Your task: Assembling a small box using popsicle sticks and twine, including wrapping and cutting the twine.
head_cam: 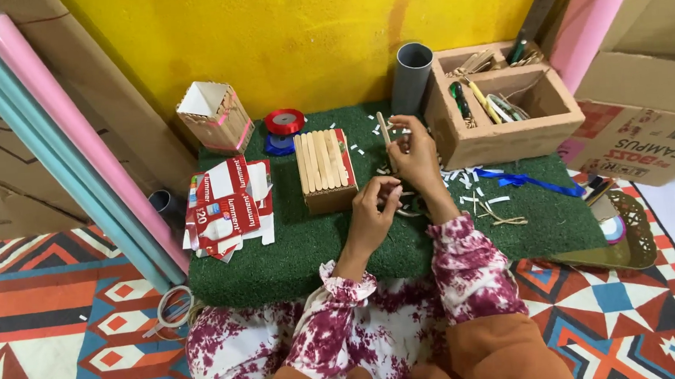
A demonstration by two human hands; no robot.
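The wooden stick [383, 129] stands upright, pinched by the right hand [414, 157]; left hand [372, 211] grips its base.

Home craft corner: patterned floor mat [64, 323], green turf board [294, 251], paper rolls [61, 136], cardboard organiser [506, 136].
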